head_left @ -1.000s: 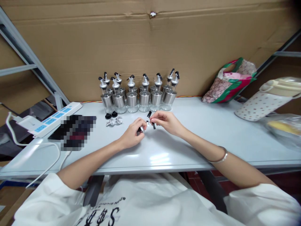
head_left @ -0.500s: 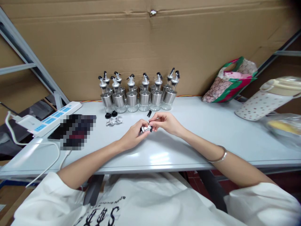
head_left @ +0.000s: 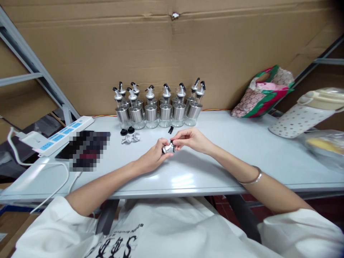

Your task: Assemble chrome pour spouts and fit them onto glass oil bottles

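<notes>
Between the fingers of my left hand (head_left: 153, 156) is a silver pourer spout (head_left: 167, 148), lying on its side with its tip toward the right. My right hand (head_left: 192, 139) pinches a small black flap (head_left: 173, 146) at the spout's tip; whether the flap is fixed to it I cannot tell. Just beyond my fingers, loose black flaps (head_left: 171, 129) lie on the table. To the left are two silver spouts (head_left: 136, 137) and two black stoppers (head_left: 124, 132). Glass bottles with steel sleeves (head_left: 151, 112) stand in rows behind, topped with similar spouts.
The white table (head_left: 228, 157) backs onto a cardboard wall (head_left: 172, 53). On the left are a power strip (head_left: 64, 134), a white cable and a dark, pixelated device. A patterned bag (head_left: 247, 98), a dotted thermos (head_left: 298, 114) and a plastic-wrapped bowl (head_left: 326, 152) stand on the right.
My fingers have shifted slightly around the spout, and more of the black flap shows at its tip. The bottles and loose parts have stayed where they were.
</notes>
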Demonstrator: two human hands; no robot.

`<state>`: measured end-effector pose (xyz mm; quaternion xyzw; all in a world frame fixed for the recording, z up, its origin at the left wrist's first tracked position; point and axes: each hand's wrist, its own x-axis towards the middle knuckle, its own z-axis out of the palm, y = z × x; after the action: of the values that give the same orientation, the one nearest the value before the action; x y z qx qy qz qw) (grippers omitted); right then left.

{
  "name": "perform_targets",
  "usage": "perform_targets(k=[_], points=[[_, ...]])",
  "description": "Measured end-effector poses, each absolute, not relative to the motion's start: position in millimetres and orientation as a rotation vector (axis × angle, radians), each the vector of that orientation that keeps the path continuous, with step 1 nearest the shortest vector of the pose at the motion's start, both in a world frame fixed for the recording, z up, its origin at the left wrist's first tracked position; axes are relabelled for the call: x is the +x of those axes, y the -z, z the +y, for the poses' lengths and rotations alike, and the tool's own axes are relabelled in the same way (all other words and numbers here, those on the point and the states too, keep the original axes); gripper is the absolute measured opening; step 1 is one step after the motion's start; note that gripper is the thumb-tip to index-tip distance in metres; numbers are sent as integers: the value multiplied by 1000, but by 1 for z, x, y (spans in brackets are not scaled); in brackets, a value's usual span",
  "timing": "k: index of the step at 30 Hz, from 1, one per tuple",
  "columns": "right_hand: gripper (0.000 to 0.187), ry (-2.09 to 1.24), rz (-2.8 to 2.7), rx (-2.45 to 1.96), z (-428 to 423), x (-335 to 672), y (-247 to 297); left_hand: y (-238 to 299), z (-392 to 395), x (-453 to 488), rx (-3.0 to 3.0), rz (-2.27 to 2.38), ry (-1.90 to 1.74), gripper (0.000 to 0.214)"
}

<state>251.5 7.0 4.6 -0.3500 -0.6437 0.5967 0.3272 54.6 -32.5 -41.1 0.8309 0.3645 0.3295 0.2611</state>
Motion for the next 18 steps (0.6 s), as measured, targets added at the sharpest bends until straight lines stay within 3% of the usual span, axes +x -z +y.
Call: perform_targets(k=[8, 18], points=[[32, -1600, -1837, -871, 7, 256, -6, 40, -32, 54, 2222, 960, -839, 25], [27, -1735, -1758, -804, 12, 255, 0, 39, -34, 53, 2220, 880, -928, 25]])
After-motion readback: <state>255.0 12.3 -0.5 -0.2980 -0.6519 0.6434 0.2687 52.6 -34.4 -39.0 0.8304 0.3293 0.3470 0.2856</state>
